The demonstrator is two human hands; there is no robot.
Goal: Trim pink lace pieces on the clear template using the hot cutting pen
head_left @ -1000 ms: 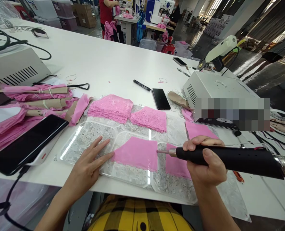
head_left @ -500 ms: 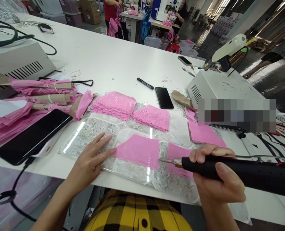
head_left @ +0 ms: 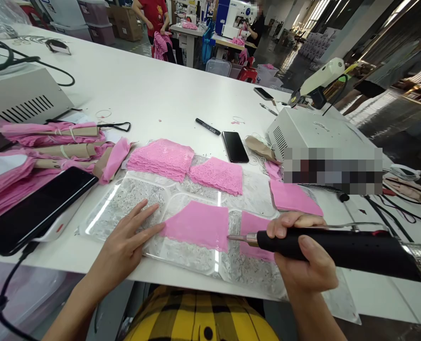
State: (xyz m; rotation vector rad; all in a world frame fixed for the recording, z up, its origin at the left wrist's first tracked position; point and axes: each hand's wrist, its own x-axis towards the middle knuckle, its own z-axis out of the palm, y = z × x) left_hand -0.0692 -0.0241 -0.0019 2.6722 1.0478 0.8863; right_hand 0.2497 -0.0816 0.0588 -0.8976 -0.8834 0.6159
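You have two hands [head_left: 125,244] [head_left: 308,272], one black tool [head_left: 366,252] and, between your hands, one plain pink piece [head_left: 198,225]; your counter [head_left: 149,90] carries three phones [head_left: 36,210] [head_left: 235,147] [head_left: 263,94], one black marker [head_left: 208,126] and two lacy pink stacks [head_left: 160,158] [head_left: 217,176].

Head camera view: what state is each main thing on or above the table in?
Front pink cloth: flat, left grip at its left corner
Black tool: held in right grip, tip at that cloth's right edge
Second pink cloth: flat, partly hidden
Left lacy stack: piled, taller
Right lacy stack: piled, lower
Middle phone: flat, screen dark
Left phone: screen dark
Marker: lying down
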